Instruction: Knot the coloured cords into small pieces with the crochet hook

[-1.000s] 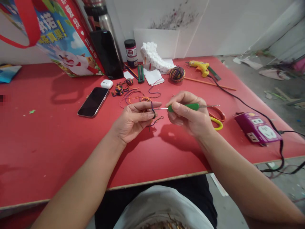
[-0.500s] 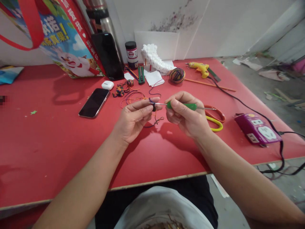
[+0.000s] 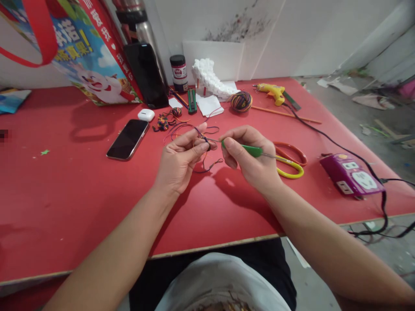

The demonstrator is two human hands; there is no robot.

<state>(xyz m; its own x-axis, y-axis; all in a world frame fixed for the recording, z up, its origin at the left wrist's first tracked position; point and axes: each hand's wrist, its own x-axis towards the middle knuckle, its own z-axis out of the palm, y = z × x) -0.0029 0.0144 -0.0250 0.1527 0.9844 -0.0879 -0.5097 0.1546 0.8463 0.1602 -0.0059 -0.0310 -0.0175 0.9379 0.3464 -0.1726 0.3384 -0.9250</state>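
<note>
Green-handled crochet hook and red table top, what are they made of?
Green-handled crochet hook in the right hand: thin shiny grey shaft, likely metal; matte green grip, probably plastic. Red table top: smooth red face over a pale bare edge, likely laminated wood board.

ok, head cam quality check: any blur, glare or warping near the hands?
Head view: light even and soft; left hand and right hand sharp, hook and thread readable; soft shadows beneath them on the red table; faint sheen on the phone; forearms stretch toward the bottom corners; floor at far right looks soft.
</note>
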